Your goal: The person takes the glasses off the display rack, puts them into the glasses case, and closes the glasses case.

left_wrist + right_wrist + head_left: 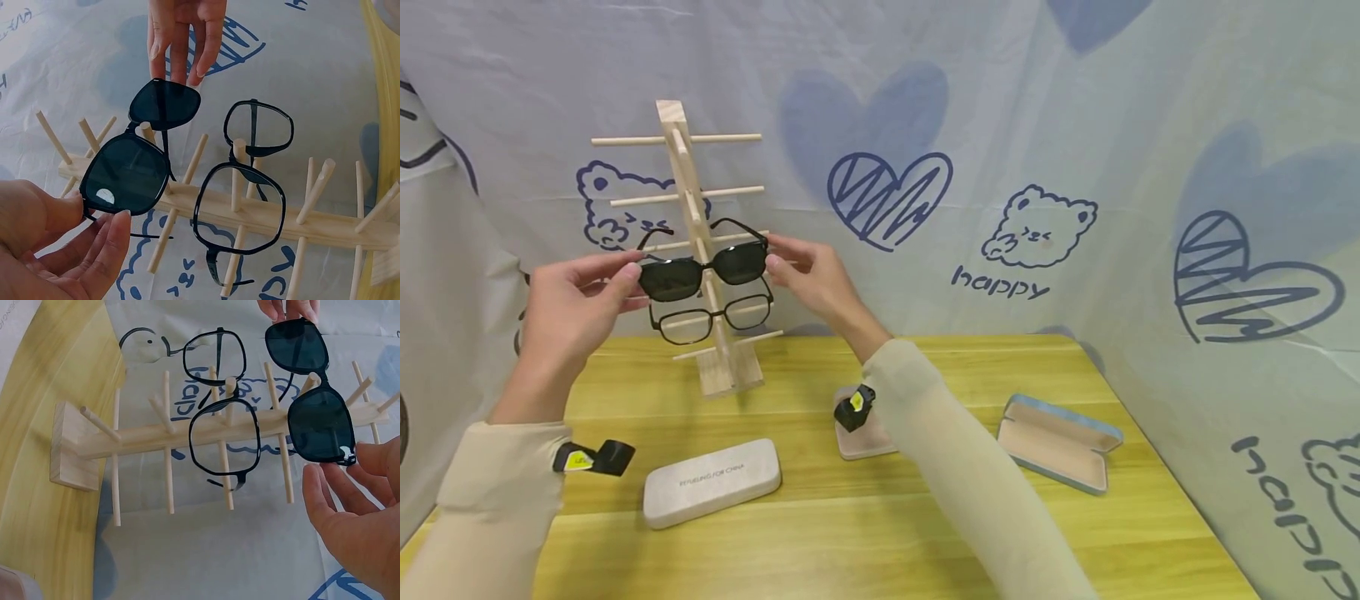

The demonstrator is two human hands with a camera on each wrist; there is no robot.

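Black sunglasses (pixel 673 280) with dark lenses are held level by both hands, in front of the wooden eyewear stand (pixel 688 173). My left hand (pixel 567 312) pinches their left hinge corner between thumb and fingers. At the opposite corner, my right hand (pixel 816 277) grips the frame the same way. Both temples are unfolded and point back past the stand's post. In the left wrist view, the sunglasses' bridge (pixel 132 127) is beside a peg tip; whether it touches cannot be told. One level below, clear black-framed eyeglasses (pixel 685 327) hang on the stand.
On the yellow wood-grain table (pixel 820 542) lies a closed pale glasses case (pixel 713 483) with lettering. A pinkish case (pixel 867 442) is partly hidden by my right wrist. To the right, a blue case (pixel 1052 454) lies open. Printed cloth (pixel 895 50) hangs behind.
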